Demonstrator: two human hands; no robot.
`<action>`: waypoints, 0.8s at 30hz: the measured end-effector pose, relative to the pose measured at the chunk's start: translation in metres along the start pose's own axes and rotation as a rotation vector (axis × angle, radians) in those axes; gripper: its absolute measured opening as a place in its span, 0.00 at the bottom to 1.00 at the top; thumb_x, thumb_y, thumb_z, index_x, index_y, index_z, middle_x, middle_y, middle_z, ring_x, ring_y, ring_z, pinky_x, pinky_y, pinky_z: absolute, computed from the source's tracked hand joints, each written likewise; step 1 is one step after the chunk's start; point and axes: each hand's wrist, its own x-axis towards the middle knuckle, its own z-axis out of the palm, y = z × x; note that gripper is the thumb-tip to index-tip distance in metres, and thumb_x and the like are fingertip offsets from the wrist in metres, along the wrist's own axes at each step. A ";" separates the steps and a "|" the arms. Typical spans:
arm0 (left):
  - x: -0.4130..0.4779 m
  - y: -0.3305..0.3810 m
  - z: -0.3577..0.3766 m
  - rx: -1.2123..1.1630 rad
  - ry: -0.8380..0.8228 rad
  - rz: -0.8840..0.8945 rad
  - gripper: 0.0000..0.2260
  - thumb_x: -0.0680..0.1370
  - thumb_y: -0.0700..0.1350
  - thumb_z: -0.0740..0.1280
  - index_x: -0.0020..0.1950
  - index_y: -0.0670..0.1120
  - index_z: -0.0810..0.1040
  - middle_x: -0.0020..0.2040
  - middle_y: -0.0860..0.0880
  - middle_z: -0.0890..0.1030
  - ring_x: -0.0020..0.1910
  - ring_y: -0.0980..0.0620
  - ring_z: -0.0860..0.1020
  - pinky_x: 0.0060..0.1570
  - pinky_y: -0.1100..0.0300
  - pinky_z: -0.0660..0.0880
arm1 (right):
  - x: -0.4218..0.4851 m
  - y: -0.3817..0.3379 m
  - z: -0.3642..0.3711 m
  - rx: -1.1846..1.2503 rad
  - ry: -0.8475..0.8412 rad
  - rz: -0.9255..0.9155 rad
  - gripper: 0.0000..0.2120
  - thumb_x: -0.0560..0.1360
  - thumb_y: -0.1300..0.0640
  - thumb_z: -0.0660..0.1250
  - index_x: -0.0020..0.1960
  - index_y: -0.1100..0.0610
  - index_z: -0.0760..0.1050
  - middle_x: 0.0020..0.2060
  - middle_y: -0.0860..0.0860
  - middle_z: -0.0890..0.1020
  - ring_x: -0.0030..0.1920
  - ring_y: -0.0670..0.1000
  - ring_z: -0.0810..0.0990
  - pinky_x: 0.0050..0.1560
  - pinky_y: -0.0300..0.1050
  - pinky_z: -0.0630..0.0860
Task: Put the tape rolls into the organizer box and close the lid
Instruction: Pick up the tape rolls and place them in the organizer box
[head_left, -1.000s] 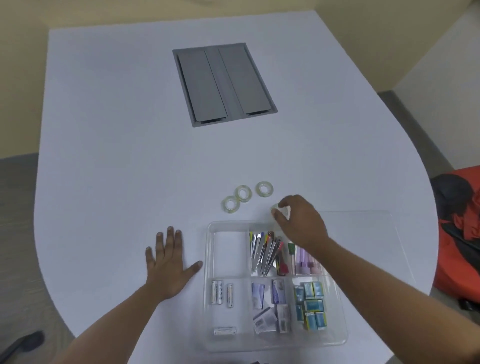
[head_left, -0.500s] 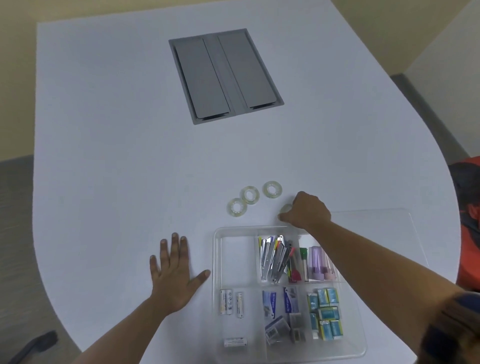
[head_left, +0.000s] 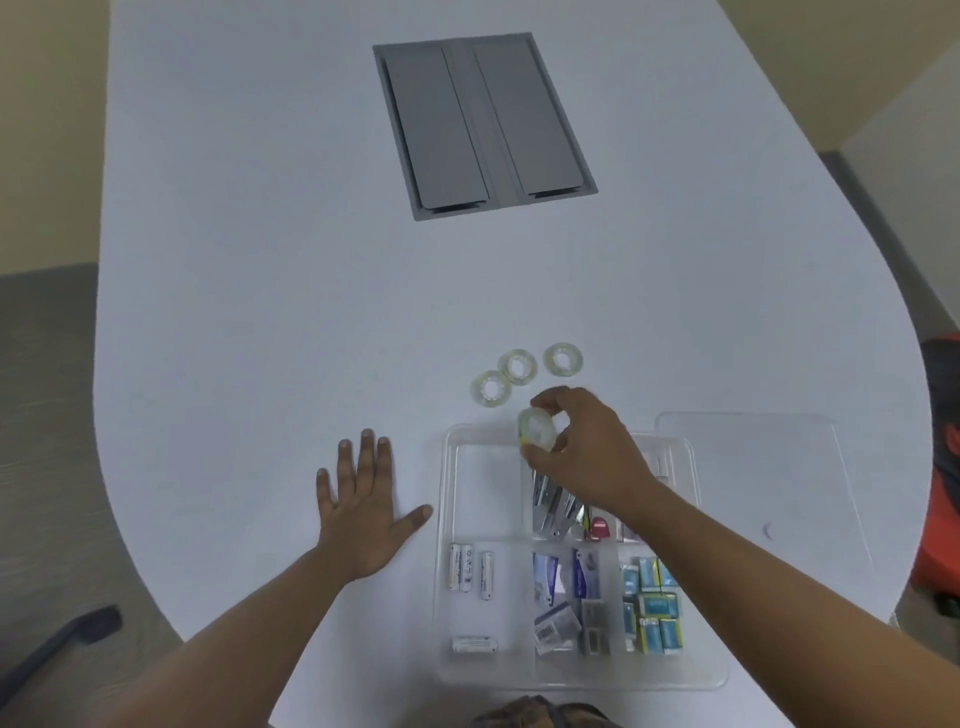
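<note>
Lighting is even, diffuse and moderately bright, apparently from overhead. Shadows under the left hand are faint. The white table shows no glare. Wide-angle distortion bows the edges; detail is soft throughout.

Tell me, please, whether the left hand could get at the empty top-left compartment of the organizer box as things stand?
Probably yes. The left hand lies flat beside the organizer box, whose lid is off, and nothing covers that compartment.

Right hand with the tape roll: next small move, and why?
Probably lower and release it. The right hand holds a tape roll over the organizer box, beside its bare back-left compartment; three rolls wait on the table.
</note>
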 end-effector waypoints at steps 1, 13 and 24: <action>0.000 0.000 0.000 -0.001 0.001 -0.001 0.46 0.69 0.76 0.44 0.68 0.51 0.20 0.69 0.54 0.19 0.68 0.50 0.20 0.69 0.41 0.31 | -0.006 -0.002 0.005 -0.010 -0.024 -0.009 0.23 0.67 0.48 0.75 0.60 0.47 0.72 0.54 0.46 0.76 0.42 0.48 0.79 0.47 0.49 0.78; -0.003 0.002 -0.001 -0.011 0.016 -0.004 0.45 0.67 0.76 0.41 0.69 0.50 0.23 0.71 0.53 0.22 0.70 0.48 0.22 0.70 0.41 0.32 | -0.025 -0.008 0.051 -0.593 -0.255 -0.105 0.24 0.71 0.44 0.72 0.65 0.48 0.72 0.59 0.48 0.77 0.53 0.55 0.80 0.48 0.50 0.76; -0.002 0.001 0.002 -0.022 0.039 0.002 0.45 0.67 0.76 0.42 0.70 0.50 0.24 0.72 0.53 0.23 0.70 0.49 0.23 0.70 0.41 0.32 | -0.018 -0.002 0.064 -0.700 -0.311 -0.123 0.21 0.73 0.45 0.71 0.61 0.53 0.73 0.53 0.51 0.79 0.50 0.56 0.81 0.42 0.48 0.74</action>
